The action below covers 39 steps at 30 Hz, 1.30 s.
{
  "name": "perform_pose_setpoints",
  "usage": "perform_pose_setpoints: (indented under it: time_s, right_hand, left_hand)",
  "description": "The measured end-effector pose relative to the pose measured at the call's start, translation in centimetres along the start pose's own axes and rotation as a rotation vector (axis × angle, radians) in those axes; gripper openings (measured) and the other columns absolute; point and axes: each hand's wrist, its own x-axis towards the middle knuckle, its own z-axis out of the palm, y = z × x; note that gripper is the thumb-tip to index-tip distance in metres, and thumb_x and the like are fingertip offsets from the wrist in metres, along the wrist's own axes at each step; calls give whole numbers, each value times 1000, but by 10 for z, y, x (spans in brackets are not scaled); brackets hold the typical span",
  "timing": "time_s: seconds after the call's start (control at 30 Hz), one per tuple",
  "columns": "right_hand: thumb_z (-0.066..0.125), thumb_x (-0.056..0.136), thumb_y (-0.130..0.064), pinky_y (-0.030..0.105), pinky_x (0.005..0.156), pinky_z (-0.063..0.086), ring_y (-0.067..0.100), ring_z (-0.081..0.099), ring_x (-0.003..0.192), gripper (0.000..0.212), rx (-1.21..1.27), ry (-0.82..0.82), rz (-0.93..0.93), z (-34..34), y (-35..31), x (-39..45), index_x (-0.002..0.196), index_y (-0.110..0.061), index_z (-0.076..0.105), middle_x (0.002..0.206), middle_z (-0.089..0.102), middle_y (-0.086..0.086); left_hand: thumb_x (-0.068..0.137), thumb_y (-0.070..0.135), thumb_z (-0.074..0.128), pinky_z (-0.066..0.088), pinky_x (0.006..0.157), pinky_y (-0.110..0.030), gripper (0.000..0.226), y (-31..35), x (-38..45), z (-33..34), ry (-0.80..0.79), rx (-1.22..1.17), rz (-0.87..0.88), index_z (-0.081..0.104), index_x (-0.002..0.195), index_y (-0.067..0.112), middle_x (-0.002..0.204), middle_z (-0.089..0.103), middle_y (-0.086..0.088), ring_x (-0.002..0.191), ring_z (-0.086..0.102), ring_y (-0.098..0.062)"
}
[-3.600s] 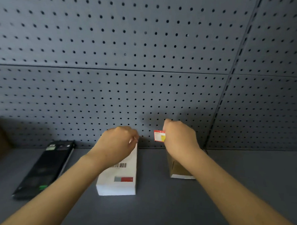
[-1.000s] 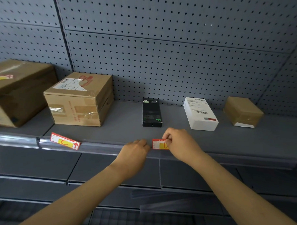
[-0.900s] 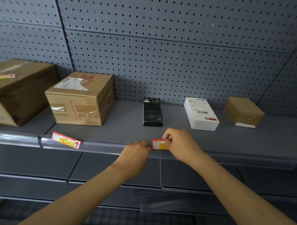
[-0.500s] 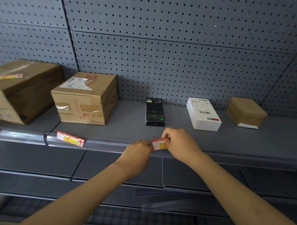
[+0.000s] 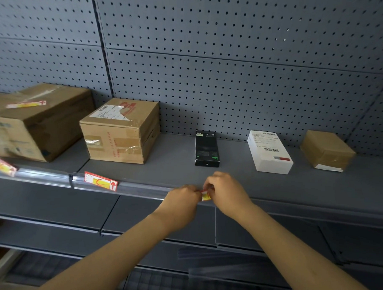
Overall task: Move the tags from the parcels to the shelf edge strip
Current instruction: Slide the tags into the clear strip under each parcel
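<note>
A small red and yellow tag (image 5: 206, 195) sits at the clear shelf edge strip (image 5: 140, 188), mostly hidden between my two hands. My right hand (image 5: 227, 193) pinches it from the right. My left hand (image 5: 183, 199) meets it from the left with fingers curled at the tag. Another red tag (image 5: 100, 181) is in the strip further left, and a third (image 5: 1, 164) at the far left edge. A tag (image 5: 26, 104) lies on top of the big brown parcel (image 5: 37, 120).
On the shelf stand a taped cardboard box (image 5: 121, 130), a black box (image 5: 207, 148), a white box (image 5: 269, 153) and a small brown parcel (image 5: 327, 150). Grey pegboard (image 5: 211, 69) backs the shelf. Lower shelves lie below.
The tag was carried from the parcels down to the strip. In the last half second my hands closed together over it and the view shifted slightly right.
</note>
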Motion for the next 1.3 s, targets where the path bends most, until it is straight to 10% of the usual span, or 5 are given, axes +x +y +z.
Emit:
perform_pose_setpoints:
  time_s: [0.23,0.6,1.3]
  right_hand:
    - [59,91,-14,33,85,48,20,56,107,26,49,77,-6,-5,6,0,116,-15,64,114,64,4]
    - [59,89,-11,37,80,46,26,52,93,11,89,269,-181,1,-26,10,84,-12,69,89,68,3]
    - [49,95,-25,37,91,42,25,47,110,22,108,-13,-529,66,-253,74,107,-16,65,108,63,5]
  left_hand:
    - [91,10,45,51,87,-37,34,-1,-9,-4,1,8,18,63,119,19,120,63,-5,100,62,-28]
    - [93,15,44,49,86,-35,31,-18,-25,-24,43,29,-95,64,115,22,119,63,-1,107,60,-25]
    - [93,18,40,48,80,-33,30,-182,-178,-107,155,127,-623,64,111,23,114,63,1,104,61,-25]
